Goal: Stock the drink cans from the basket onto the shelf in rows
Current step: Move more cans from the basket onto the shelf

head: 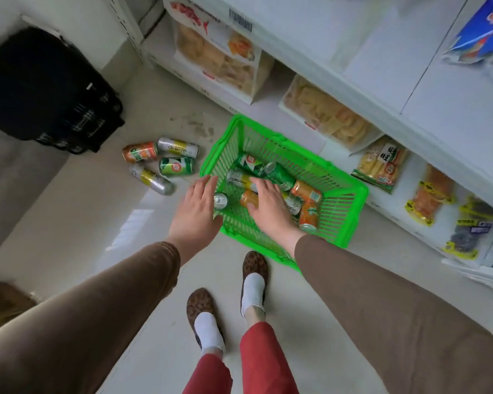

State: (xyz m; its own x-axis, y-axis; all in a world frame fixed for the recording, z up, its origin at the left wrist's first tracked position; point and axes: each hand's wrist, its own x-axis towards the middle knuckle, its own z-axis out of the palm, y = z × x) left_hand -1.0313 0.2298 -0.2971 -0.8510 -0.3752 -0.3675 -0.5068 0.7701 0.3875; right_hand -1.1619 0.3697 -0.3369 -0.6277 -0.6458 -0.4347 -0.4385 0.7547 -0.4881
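Observation:
A bright green plastic basket point(339, 194) stands on the floor by the white shelf unit point(382, 52). Several drink cans lie in it: green ones point(279, 174), orange ones point(306, 191) and a silver-yellow one point(236, 177). My right hand point(268, 206) reaches down into the basket, fingers spread over an orange can point(248, 199), thumb touching it, not closed around it. My left hand point(195, 211) hovers open at the basket's left rim, above a silver can end point(220, 201). Several more cans lie on the floor to the left: orange point(139, 151), green point(176, 166), two silver-yellow point(178, 147).
Snack bags fill the lower shelf levels, among them fried chips point(219, 55) and a rice-cracker pack point(379, 166). A black suitcase point(46, 89) stands at the far left by the wall. My feet in patterned slippers point(254, 268) stand just short of the basket.

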